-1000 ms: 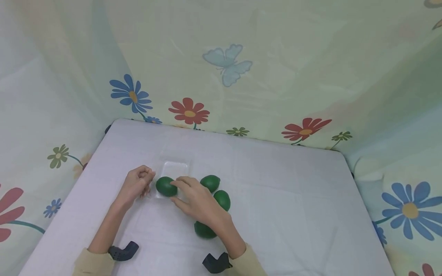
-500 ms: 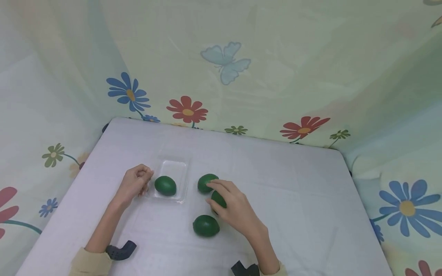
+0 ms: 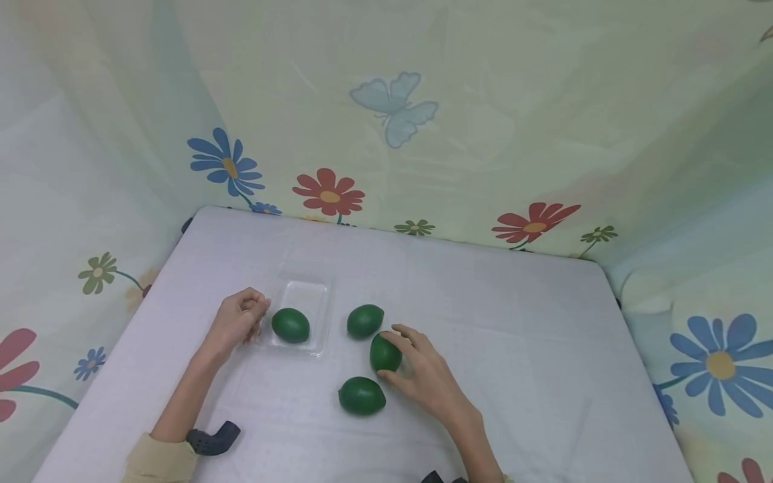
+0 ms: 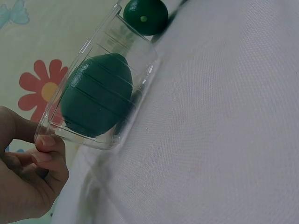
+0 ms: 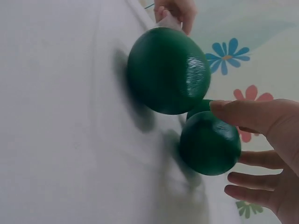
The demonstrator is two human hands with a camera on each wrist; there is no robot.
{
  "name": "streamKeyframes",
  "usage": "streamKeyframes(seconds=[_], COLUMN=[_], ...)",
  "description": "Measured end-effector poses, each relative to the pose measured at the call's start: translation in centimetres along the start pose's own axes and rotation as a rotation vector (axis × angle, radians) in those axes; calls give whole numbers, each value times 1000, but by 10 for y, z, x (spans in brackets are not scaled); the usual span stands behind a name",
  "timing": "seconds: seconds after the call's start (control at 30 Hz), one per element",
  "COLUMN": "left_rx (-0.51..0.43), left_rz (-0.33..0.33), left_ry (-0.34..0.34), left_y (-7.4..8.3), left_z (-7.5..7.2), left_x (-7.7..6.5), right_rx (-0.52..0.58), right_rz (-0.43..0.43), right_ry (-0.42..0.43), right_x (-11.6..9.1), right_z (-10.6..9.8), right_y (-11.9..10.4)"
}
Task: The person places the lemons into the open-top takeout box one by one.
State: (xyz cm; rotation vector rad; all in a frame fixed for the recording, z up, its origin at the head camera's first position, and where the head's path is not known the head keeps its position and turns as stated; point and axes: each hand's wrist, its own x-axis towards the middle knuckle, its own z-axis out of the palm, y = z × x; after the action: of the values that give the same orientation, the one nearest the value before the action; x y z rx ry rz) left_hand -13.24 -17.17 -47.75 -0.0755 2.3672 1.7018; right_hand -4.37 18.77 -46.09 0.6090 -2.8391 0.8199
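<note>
Where the left hand (image 3: 237, 320) meets the clear tray (image 3: 306, 295), its grip is clamped on the left rim. Inside, one green fruit (image 3: 290, 325) lies with its long axis slanting down to the right. Right of the tray, a far fruit (image 3: 365, 320) lies roughly crosswise, as does a near fruit (image 3: 362, 396). Between them, slightly right, the middle fruit (image 3: 383, 355) points roughly front to back. The right hand (image 3: 423, 376) has its grip apart around it; contact cannot be told. Beyond, the white surface (image 3: 525, 335) runs broadly to its right edge.
</note>
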Motion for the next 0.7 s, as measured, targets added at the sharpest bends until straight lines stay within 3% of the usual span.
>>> streamKeyframes(seconds=[0.37, 0.7], left_rx=[-9, -9], left_rz=[-5, -16], left_ry=[-2, -3], left_y=[1, -2], left_z=[0, 0], left_x=[-1, 0], right_rx=[22, 144], right_rz=[35, 11], right_ry=[-46, -56], right_x=[0, 3], right_z=[15, 21], right_y=[5, 5])
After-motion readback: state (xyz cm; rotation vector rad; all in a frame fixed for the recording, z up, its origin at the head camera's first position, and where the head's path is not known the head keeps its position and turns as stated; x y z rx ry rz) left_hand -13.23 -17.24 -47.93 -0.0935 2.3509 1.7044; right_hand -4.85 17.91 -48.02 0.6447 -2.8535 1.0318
